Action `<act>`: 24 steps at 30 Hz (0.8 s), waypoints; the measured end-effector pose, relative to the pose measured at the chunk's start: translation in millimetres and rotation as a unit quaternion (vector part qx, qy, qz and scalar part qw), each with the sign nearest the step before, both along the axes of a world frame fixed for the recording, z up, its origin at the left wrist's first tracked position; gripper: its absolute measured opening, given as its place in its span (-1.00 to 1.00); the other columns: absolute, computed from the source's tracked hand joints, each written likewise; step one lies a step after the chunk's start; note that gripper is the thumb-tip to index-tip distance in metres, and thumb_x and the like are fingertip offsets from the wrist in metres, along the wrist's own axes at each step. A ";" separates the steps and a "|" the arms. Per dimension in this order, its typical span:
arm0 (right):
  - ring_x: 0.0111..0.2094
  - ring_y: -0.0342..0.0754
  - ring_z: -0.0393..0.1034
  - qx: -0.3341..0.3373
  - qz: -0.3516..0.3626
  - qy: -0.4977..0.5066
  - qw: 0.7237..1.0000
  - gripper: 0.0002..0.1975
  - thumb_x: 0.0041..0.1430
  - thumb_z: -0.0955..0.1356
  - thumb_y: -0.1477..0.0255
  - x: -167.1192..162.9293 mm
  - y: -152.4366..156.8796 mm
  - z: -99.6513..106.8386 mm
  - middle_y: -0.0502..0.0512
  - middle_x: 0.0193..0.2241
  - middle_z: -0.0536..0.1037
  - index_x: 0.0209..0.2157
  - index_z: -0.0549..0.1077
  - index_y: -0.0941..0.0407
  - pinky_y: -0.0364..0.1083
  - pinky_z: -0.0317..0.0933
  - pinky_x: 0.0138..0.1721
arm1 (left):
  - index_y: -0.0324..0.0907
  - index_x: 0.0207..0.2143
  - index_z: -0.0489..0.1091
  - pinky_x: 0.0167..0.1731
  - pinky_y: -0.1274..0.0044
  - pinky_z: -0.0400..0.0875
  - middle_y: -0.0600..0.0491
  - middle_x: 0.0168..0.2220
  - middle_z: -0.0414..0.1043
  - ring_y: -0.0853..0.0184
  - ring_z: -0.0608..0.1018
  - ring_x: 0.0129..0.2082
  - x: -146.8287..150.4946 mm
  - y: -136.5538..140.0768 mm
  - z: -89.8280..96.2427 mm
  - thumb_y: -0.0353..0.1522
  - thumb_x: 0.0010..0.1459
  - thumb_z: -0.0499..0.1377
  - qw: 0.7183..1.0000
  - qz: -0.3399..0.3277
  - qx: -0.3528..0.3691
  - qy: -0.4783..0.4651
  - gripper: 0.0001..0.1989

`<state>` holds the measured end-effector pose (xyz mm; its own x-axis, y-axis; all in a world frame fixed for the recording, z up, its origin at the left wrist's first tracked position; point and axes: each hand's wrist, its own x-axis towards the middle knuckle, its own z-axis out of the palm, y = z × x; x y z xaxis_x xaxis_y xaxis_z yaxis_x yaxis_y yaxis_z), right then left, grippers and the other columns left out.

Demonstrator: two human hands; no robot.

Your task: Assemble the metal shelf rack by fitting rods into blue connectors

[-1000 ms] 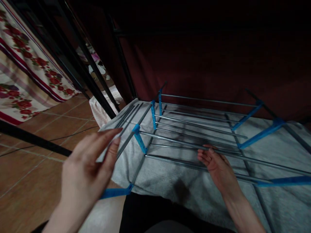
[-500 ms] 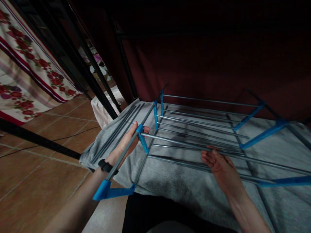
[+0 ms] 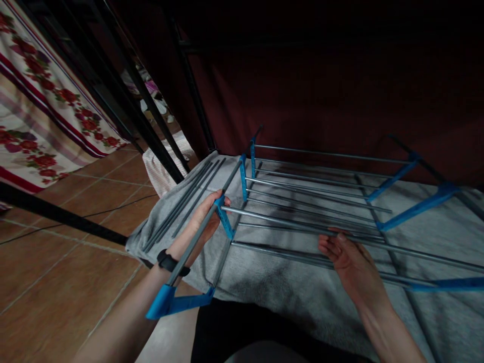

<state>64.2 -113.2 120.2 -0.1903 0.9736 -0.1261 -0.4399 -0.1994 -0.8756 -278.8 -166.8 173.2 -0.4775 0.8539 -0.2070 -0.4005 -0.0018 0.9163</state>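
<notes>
A rack of grey metal tubes and blue plastic connectors lies across a grey blanket. My left hand, with a black band on its wrist, is closed around the left side tube at a blue connector; part of its fingers is hidden behind that piece. My right hand pinches a long crosswise metal tube from below, thumb and fingers together. Near me, a blue corner piece caps the lower end of the left side tube. Angled blue pieces join the tubes on the right.
Several loose grey tubes lie on the grey blanket left of the rack. Black bed-frame posts stand at the left, by a floral curtain. A cable crosses the tiled floor. Dark red cloth hangs behind.
The view has shifted slightly, so the rack and both hands appear a little farther right. Both hands keep their hold on the same parts.
</notes>
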 end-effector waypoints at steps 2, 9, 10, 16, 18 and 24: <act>-0.29 -0.01 0.65 0.000 -0.002 0.000 1.000 -0.75 0.11 0.56 0.23 1.4 0.6 -0.9 0.08 -0.33 0.71 -0.21 0.67 0.03 -0.06 0.55 -0.17 | -0.16 -0.49 0.48 -0.28 0.46 0.40 0.02 -0.45 0.47 0.32 0.45 -0.44 2.0 0.5 -0.1 -0.19 0.24 0.21 1.000 0.004 -0.005 0.019 -0.70; -0.31 -0.02 0.64 -0.003 -0.007 0.000 1.000 -0.77 0.09 0.57 0.23 2.3 0.8 -1.9 0.08 -0.33 0.71 -0.24 0.67 0.03 -0.06 0.56 -0.19 | -0.17 -0.47 0.48 -0.24 0.42 0.38 0.01 -0.43 0.45 0.32 0.45 -0.42 6.6 -5.2 2.2 -0.14 0.17 0.26 0.999 -0.002 0.004 0.038 -0.69; -0.30 -0.02 0.65 -0.002 -0.007 0.000 1.000 -0.77 0.09 0.57 0.23 2.1 0.5 -1.6 0.08 -0.33 0.71 -0.24 0.67 0.03 -0.06 0.56 -0.19 | -0.17 -0.47 0.48 -0.23 0.42 0.38 0.01 -0.43 0.45 0.32 0.45 -0.42 7.0 -5.9 2.5 -0.13 0.16 0.27 0.999 -0.005 0.006 0.040 -0.69; -0.30 -0.02 0.65 0.007 -0.006 0.000 1.000 -0.75 0.09 0.57 0.22 1.5 -0.2 -2.6 0.07 -0.33 0.71 -0.22 0.67 0.02 -0.06 0.56 -0.19 | -0.18 -0.47 0.48 -0.20 0.42 0.35 0.03 -0.46 0.48 0.31 0.45 -0.42 7.5 -5.0 1.2 -0.17 0.22 0.23 0.999 -0.009 0.002 0.035 -0.70; -0.30 -0.02 0.65 0.005 -0.006 -0.003 1.000 -0.75 0.10 0.57 0.21 2.2 0.4 -4.1 0.07 -0.33 0.71 -0.22 0.67 0.02 -0.06 0.56 -0.19 | -0.19 -0.48 0.48 -0.20 0.46 0.34 0.06 -0.46 0.49 0.35 0.44 -0.42 7.4 -4.6 0.1 -0.22 0.23 0.22 1.000 -0.008 0.009 0.012 -0.72; -0.27 0.00 0.65 0.005 -0.001 -0.014 1.000 -0.72 0.11 0.57 0.19 4.3 0.6 -6.7 0.09 -0.31 0.71 -0.19 0.67 0.02 -0.04 0.55 -0.16 | -0.18 -0.44 0.52 -0.23 0.48 0.37 0.04 -0.42 0.54 0.32 0.50 -0.35 10.1 -7.0 -0.5 -0.23 0.25 0.20 0.999 -0.012 0.019 0.026 -0.73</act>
<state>68.5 -112.6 113.6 -0.1840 0.9754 -0.1214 -0.4158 -0.1892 -0.8896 -268.7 -173.8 172.7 -0.4656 0.8722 -0.1496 -0.3533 -0.0282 0.9351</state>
